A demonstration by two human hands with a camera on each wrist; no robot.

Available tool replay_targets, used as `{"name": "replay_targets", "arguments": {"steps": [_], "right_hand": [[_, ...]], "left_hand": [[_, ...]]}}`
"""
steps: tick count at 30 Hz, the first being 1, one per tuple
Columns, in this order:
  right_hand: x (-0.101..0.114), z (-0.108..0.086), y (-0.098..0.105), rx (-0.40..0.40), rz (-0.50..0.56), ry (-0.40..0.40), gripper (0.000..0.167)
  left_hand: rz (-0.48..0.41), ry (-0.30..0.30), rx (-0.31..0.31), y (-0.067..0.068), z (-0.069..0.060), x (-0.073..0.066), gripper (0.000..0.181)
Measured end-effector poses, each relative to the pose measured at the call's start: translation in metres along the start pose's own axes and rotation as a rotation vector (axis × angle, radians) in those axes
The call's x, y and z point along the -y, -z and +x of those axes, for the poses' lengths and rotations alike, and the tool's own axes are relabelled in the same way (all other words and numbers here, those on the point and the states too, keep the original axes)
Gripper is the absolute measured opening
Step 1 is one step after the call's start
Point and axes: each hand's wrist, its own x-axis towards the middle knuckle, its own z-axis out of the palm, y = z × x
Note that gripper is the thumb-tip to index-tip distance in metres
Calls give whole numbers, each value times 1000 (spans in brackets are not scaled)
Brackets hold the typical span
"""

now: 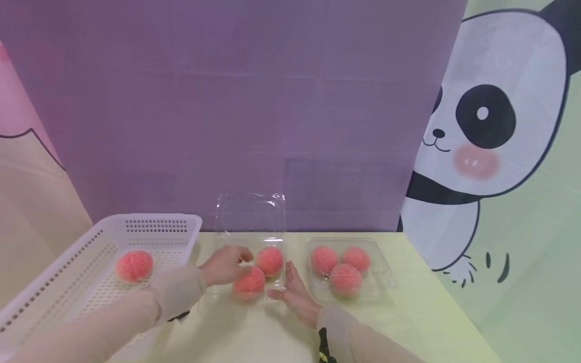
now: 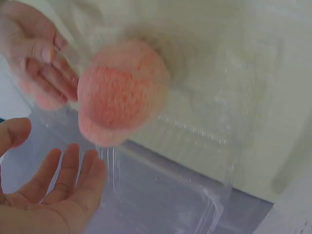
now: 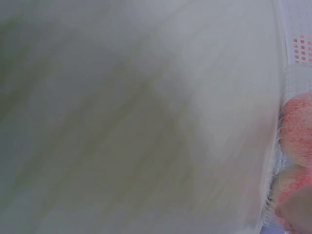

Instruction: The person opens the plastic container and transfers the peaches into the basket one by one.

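Note:
A clear plastic clamshell box (image 1: 250,214) stands with its lid raised at the back. In it are two fuzzy pink peaches, the nearer peach (image 1: 248,285) at the front left and the other peach (image 1: 270,261) behind and to the right. My left hand (image 1: 225,265) hovers over the box's left side, fingers loosely bent and apart from the peaches in the left wrist view. By the box's right side is my right hand (image 1: 298,298), fingers extended and holding nothing; whether it touches the box I cannot tell. The right wrist view shows mostly tabletop (image 3: 146,117).
A white perforated basket (image 1: 192,227) with one peach (image 1: 134,266) in it stands at the left. To the right, a second clear box (image 1: 383,262) holds three peaches (image 1: 346,279). A purple cloth (image 1: 249,111) hangs behind the table.

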Motion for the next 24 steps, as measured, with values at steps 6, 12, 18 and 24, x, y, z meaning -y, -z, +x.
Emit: {"name": "replay_targets", "arguments": {"steps": [6,12,18,24], "right_hand": [[1,0,-1,-7,-2,0,103],[1,0,-1,-14,-4,5,100],[1,-2,-2,-21,-6,14,100],[1,-2,-2,-22,-17,18,100]], "left_hand": [[-43,23,-10,-20,4,0,29],[-12,53,-8,-30,11,7,33],[7,91,-8,-39,18,17,32],[-20,88,-11,-48,22,20,32]]}}
